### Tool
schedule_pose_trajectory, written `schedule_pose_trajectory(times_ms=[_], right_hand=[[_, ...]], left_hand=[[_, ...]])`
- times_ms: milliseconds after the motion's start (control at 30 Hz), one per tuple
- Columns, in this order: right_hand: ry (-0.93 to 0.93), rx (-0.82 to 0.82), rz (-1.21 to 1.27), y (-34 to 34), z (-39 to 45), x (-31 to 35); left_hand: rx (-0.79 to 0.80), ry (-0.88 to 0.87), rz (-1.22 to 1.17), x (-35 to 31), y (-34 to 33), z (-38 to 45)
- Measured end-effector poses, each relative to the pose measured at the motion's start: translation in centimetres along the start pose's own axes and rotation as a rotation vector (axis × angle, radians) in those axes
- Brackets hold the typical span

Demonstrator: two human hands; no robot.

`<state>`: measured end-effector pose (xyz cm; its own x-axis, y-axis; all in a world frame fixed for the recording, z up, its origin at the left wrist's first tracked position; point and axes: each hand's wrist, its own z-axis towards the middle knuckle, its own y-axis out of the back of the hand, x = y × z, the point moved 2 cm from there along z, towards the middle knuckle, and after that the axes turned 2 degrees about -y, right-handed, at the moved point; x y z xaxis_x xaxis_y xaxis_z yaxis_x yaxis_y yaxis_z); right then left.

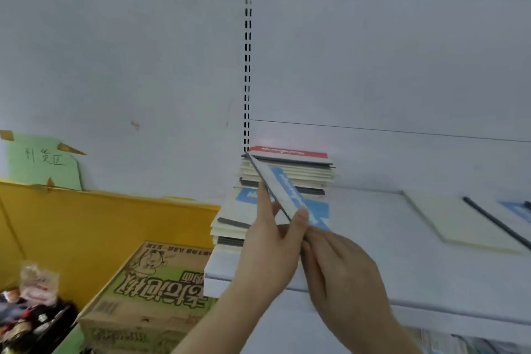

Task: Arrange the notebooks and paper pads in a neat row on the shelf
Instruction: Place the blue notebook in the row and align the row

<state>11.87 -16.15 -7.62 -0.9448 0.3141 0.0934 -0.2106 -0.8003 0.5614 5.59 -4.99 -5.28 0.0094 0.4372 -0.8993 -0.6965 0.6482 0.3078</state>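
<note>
Left hand and right hand both pinch a blue-labelled notebook on edge above the stacks; its lettering is blurred. Open shelf lies rightward.

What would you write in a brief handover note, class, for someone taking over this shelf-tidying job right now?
Left hand: grips the blue-and-white notebook, held on edge and tilted above the stacks.
Right hand: fingers reach to the same notebook's lower end; how firmly it grips cannot be told.
Shelf: two stacks at the left end, a rear stack against the back panel and a front stack nearer the edge. A cream pad lies flat further right, with another blue-covered book at the frame's edge.
Done: most items gathered at left.
Left: place the held notebook, bring in the right-hand items, straighten the row.
</note>
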Motion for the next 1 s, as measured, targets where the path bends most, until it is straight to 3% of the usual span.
schedule_pose_trajectory(times_ms=[100, 233, 333, 433, 533, 633, 767, 900, 1000], right_hand=[[-0.017, 0.130, 0.105, -0.6, -1.3, 1.6], [-0.210, 0.065, 0.021, 1.0, -1.2, -0.7], [-0.342, 0.264, -0.077, 0.3, -0.9, -3.5], [-0.265, 0.462, -0.150, -1.6, -0.6, -4.9], [-0.157, 0.524, -0.199, -2.8, 0.1, -5.6], [-0.127, 0.407, -0.263, -1.5, 1.1, -5.8], [-0.239, 0.267, -0.336, 2.3, 2.3, -5.9], [-0.384, -0.088, -0.130, 5.6, 2.2, -3.6], [-0.250, -0.171, -0.030, 4.6, 0.8, 0.8]], left_hand=[[-0.088, -0.040, -0.041, 0.9, 1.1, -0.2], [-0.159, -0.060, -0.076, 1.3, 3.7, -0.2], [-0.157, -0.032, -0.079, 1.8, 5.6, -0.8], [-0.171, 0.016, -0.078, 2.4, 6.9, -1.0], [-0.157, 0.061, -0.069, 2.6, 7.1, -1.3], [-0.164, 0.068, -0.051, 2.4, 7.2, -1.5], [-0.189, 0.046, -0.067, 1.8, 7.7, -1.9], [-0.186, 0.088, -0.168, 1.6, 7.3, -1.9], [-0.101, 0.137, -0.362, 0.5, 5.6, -2.2]])
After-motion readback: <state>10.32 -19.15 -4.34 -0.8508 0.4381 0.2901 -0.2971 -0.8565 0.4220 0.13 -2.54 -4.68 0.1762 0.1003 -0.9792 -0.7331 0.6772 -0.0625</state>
